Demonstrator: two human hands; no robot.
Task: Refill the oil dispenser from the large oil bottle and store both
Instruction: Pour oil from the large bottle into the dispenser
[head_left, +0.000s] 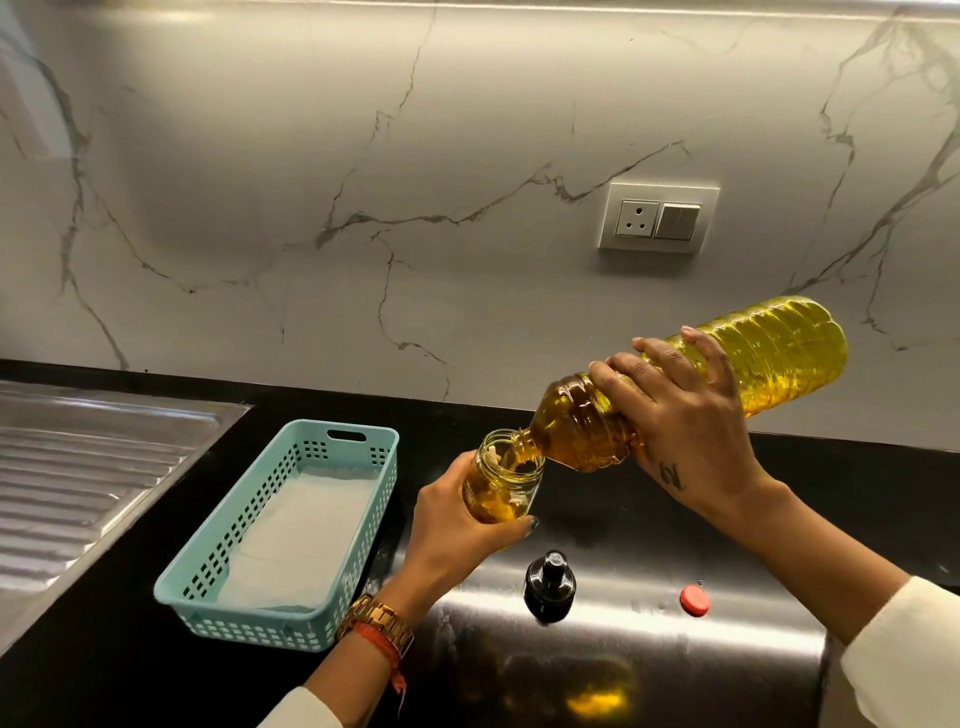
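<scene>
Over the worktop (649, 525), right-hand fingers (618, 382) curled round the tilted oil bottle (769, 358); left-hand fingers (522, 527) wrapped the dispenser jar (501, 488) receiving oil.

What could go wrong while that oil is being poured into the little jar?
1. The bottle is big, nearly full and tipped steeply in the right hand; a surge could overshoot the jar, spilling oil on the counter.
2. The left hand holds the jar tilted in the air, so oily glass could slip from its grip.
3. The black top and red cap lie just below and could get splashed.
</scene>
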